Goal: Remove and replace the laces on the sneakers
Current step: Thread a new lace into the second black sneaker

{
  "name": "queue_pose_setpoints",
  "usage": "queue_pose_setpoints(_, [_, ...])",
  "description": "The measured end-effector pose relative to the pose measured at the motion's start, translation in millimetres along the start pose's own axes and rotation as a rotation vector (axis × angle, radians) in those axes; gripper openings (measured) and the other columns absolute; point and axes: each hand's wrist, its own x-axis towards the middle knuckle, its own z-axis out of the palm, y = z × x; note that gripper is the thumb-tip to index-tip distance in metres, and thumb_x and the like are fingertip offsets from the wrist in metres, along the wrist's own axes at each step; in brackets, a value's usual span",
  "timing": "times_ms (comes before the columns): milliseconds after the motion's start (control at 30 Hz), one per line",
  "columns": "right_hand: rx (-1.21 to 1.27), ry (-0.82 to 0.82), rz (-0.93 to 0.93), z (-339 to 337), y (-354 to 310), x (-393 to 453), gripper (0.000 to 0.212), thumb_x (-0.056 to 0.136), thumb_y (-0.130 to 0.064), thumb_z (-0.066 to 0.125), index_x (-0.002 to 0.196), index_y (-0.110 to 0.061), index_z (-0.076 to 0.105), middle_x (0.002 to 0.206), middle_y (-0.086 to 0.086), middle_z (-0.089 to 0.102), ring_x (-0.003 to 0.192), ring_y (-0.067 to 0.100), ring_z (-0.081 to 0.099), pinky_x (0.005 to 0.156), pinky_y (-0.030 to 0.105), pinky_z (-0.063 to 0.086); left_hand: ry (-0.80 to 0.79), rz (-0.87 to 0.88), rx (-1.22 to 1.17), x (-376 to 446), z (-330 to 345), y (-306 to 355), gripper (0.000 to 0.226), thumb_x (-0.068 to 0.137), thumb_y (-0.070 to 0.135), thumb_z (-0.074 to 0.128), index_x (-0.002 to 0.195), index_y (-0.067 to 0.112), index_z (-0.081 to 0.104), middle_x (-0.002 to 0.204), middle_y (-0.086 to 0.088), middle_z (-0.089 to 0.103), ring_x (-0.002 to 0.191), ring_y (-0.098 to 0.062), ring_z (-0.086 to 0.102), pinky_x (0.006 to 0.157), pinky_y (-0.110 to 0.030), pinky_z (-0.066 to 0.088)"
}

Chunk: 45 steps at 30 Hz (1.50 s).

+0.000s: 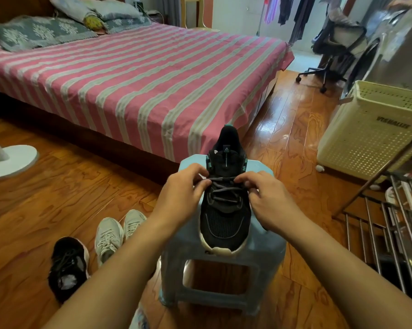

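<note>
A black sneaker [225, 222] with a pale sole stands on a light blue plastic stool [266, 255], toe toward me. Its grey lace [224, 189] crosses the eyelets in several rows. My left hand [181, 195] pinches the top lace row at the shoe's left side. On the shoe's right side, my right hand [269, 200] pinches the same lace row. A second black sneaker [68, 267] lies on the floor to the left, beside a pair of grey sneakers [116, 233].
A bed with a pink striped sheet [141, 86] fills the space behind the stool. A white fan base [10, 161] stands at left. At right are a cream laundry basket [371, 131], a metal rack [390, 233] and an office chair [330, 51].
</note>
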Motion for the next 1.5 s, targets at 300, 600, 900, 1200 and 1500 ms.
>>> queue_pose_setpoints(300, [-0.090,0.120,-0.094,4,23,24,0.003,0.092,-0.014,0.068,0.093,-0.012,0.068,0.094,0.000,0.063,0.093,0.018,0.057,0.077,0.023,0.034,0.024,-0.079,-0.200,4,6,-2,0.010,0.097,0.013,0.065,0.088,0.014,0.066,0.101,0.004,0.065,0.099,-0.011,0.063,0.089,-0.040,0.056])
queue_pose_setpoints(600, [-0.106,0.068,-0.042,-3,39,29,0.008,0.095,-0.017,0.065,0.089,-0.013,0.068,0.089,0.004,0.070,0.086,0.022,0.063,0.078,0.042,0.053,0.476,-0.736,-0.842,18,-48,-38,0.016,0.109,0.012,0.037,0.101,0.009,0.051,0.109,-0.019,0.064,0.079,-0.029,0.074,0.072,-0.044,0.062])
queue_pose_setpoints(900, [-0.077,0.039,0.073,-7,35,28,0.009,0.096,-0.020,0.065,0.092,-0.015,0.070,0.095,0.003,0.072,0.090,0.022,0.065,0.081,0.039,0.053,0.495,-0.846,0.057,5,-72,-86,0.027,0.103,0.018,0.050,0.129,0.012,0.055,0.131,-0.012,0.057,0.122,-0.032,0.052,0.095,-0.044,0.045])
queue_pose_setpoints(1200, [-0.108,0.053,0.062,0,25,20,0.013,0.098,-0.029,0.060,0.094,-0.021,0.070,0.088,-0.003,0.068,0.086,0.018,0.062,0.075,0.039,0.052,-0.024,0.067,0.037,1,4,-6,0.018,0.099,0.033,0.062,0.115,0.025,0.065,0.111,0.009,0.067,0.105,-0.013,0.062,0.090,-0.039,0.052])
queue_pose_setpoints(1500, [-0.072,0.024,0.126,1,28,21,0.014,0.098,-0.026,0.060,0.088,-0.020,0.067,0.087,-0.001,0.065,0.084,0.019,0.059,0.074,0.038,0.050,-0.030,-0.335,-0.620,10,6,-12,0.025,0.108,0.013,0.046,0.085,0.006,0.053,0.103,-0.009,0.076,0.101,-0.021,0.074,0.094,-0.042,0.057])
